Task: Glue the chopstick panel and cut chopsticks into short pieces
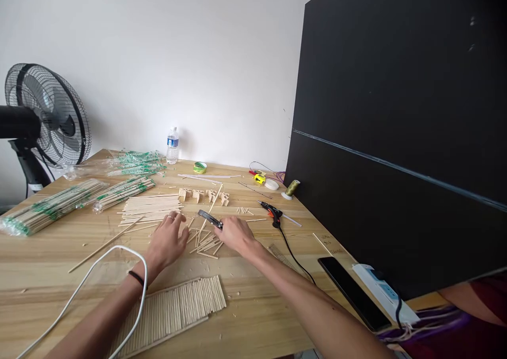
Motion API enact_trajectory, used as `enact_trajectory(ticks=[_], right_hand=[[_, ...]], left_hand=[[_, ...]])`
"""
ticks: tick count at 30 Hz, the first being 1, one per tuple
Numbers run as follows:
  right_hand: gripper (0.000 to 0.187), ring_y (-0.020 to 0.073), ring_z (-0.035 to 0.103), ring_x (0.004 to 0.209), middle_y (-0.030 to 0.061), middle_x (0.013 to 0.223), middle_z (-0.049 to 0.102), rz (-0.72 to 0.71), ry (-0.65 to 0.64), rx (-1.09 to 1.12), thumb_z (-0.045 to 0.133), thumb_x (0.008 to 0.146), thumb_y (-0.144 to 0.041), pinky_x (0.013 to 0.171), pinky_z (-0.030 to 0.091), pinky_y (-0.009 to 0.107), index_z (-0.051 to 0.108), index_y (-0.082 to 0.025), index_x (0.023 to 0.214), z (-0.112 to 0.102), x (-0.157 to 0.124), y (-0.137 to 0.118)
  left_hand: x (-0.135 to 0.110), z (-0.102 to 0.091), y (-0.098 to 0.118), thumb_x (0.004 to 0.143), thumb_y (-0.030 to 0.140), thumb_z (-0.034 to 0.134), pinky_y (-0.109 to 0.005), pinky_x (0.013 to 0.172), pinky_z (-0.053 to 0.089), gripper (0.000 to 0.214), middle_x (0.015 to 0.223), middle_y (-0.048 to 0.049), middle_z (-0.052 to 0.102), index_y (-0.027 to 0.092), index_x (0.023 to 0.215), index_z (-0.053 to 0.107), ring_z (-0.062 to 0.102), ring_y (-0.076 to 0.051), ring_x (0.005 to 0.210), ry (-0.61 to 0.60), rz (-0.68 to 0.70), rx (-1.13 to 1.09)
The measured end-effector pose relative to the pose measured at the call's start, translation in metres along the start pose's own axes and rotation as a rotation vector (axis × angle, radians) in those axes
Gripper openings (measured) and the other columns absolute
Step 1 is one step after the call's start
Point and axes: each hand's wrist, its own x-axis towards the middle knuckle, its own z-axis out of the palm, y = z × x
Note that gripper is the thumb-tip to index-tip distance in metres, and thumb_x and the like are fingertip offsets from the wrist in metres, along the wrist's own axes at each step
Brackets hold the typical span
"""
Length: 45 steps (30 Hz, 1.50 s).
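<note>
My left hand [168, 238] hovers with fingers apart over the near edge of a row of thin wooden sticks [148, 207]; nothing shows in its grasp. Closed around a dark grey hand tool with a curved end [209, 218] is my right hand [236, 234]; the rest of the tool is hidden in the fingers. A long stick [216, 198] slants past the tool. Between the hands lies a loose pile of short cut sticks [206, 244]. Closer to me, a panel of sticks laid side by side [178, 306] rests partly under my left forearm.
Bagged sticks [59, 203], small stick assemblies [198, 195] and a water bottle [172, 147] stand beyond. Rightward are a glue gun [273, 214], a phone [354, 293], a power strip [386, 293] and a tall black board [396, 111]. A white cable [85, 280] loops over my left forearm.
</note>
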Motion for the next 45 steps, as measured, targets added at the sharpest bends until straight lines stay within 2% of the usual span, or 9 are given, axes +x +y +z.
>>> enact_trajectory(ticks=[2, 5, 8, 15, 24, 32, 37, 43, 45], right_hand=[[0.04, 0.0308, 0.077, 0.093, 0.0214, 0.099, 0.08, -0.023, -0.017, -0.001, 0.056, 0.098, -0.045, 0.08, 0.052, 0.034, 0.079, -0.013, 0.102, -0.001, -0.005, -0.004], [0.044, 0.0323, 0.077, 0.093, 0.021, 0.099, 0.08, -0.071, -0.036, 0.013, 0.054, 0.098, -0.05, 0.079, 0.053, 0.035, 0.08, -0.015, 0.102, -0.003, -0.011, -0.016], [0.045, 0.0327, 0.077, 0.093, 0.0203, 0.099, 0.08, -0.116, -0.047, 0.027, 0.053, 0.097, -0.053, 0.078, 0.054, 0.035, 0.08, -0.017, 0.102, -0.004, -0.017, -0.027], [0.025, 0.0296, 0.078, 0.089, 0.0175, 0.096, 0.081, -0.145, -0.076, 0.053, 0.065, 0.088, -0.033, 0.072, 0.053, 0.03, 0.08, -0.016, 0.099, -0.002, -0.021, -0.034], [0.025, 0.032, 0.078, 0.089, 0.0211, 0.096, 0.08, -0.068, -0.07, 0.088, 0.063, 0.086, -0.031, 0.069, 0.054, 0.031, 0.08, -0.014, 0.095, 0.0, -0.028, -0.003], [0.031, 0.032, 0.078, 0.095, 0.0219, 0.101, 0.08, -0.019, -0.034, 0.079, 0.062, 0.089, -0.036, 0.077, 0.056, 0.033, 0.081, -0.013, 0.1, 0.002, -0.039, 0.019], [0.028, 0.035, 0.077, 0.097, 0.0235, 0.1, 0.08, -0.019, -0.01, 0.056, 0.066, 0.086, -0.03, 0.079, 0.057, 0.036, 0.082, -0.012, 0.1, 0.005, -0.04, 0.023], [0.043, 0.0371, 0.076, 0.099, 0.0275, 0.101, 0.078, -0.026, 0.029, 0.108, 0.059, 0.092, -0.045, 0.084, 0.056, 0.04, 0.082, -0.009, 0.099, 0.009, -0.041, 0.028], [0.039, 0.0377, 0.076, 0.099, 0.028, 0.1, 0.078, -0.023, 0.034, 0.152, 0.063, 0.09, -0.044, 0.086, 0.055, 0.042, 0.082, -0.01, 0.096, 0.011, -0.04, 0.033]], left_hand=[[-0.002, -0.004, 0.008, 0.098, 0.032, 0.048, -0.051, 0.106, 0.044, 0.03, 0.134, -0.0167, 0.06, 0.018, 0.121, 0.058, 0.056, -0.032, 0.125, 0.042, 0.094, 0.003], [-0.005, -0.008, 0.017, 0.101, 0.032, 0.048, -0.054, 0.11, 0.039, 0.037, 0.147, -0.0139, 0.056, 0.021, 0.135, 0.054, 0.051, -0.033, 0.134, 0.091, 0.318, 0.075], [-0.008, -0.007, 0.02, 0.1, 0.03, 0.052, -0.055, 0.11, 0.036, 0.037, 0.145, -0.011, 0.061, 0.022, 0.136, 0.056, 0.052, -0.034, 0.133, 0.088, 0.48, 0.188], [0.0, 0.0, 0.022, 0.099, 0.033, 0.053, -0.054, 0.103, 0.043, 0.026, 0.121, -0.0162, 0.069, 0.015, 0.113, 0.067, 0.061, -0.034, 0.113, 0.01, 0.585, 0.252], [0.023, 0.022, 0.044, 0.098, 0.032, 0.049, -0.05, 0.093, 0.05, 0.024, 0.105, -0.0161, 0.069, 0.016, 0.104, 0.065, 0.061, -0.032, 0.1, -0.046, 0.685, 0.228], [0.027, 0.04, 0.061, 0.099, 0.032, 0.048, -0.048, 0.086, 0.051, 0.022, 0.097, -0.0143, 0.069, 0.017, 0.1, 0.064, 0.061, -0.032, 0.094, -0.063, 0.723, 0.22], [0.025, 0.042, 0.059, 0.097, 0.03, 0.054, -0.047, 0.085, 0.051, 0.017, 0.097, -0.0121, 0.07, 0.018, 0.102, 0.064, 0.063, -0.031, 0.093, -0.057, 0.731, 0.228], [0.029, 0.034, 0.051, 0.098, 0.033, 0.055, -0.045, 0.087, 0.052, 0.021, 0.104, -0.012, 0.071, 0.019, 0.112, 0.063, 0.064, -0.031, 0.1, -0.007, 0.672, 0.217], [0.033, 0.029, 0.046, 0.1, 0.032, 0.052, -0.046, 0.089, 0.052, 0.021, 0.104, -0.0118, 0.071, 0.018, 0.111, 0.063, 0.064, -0.031, 0.1, 0.015, 0.638, 0.221]])
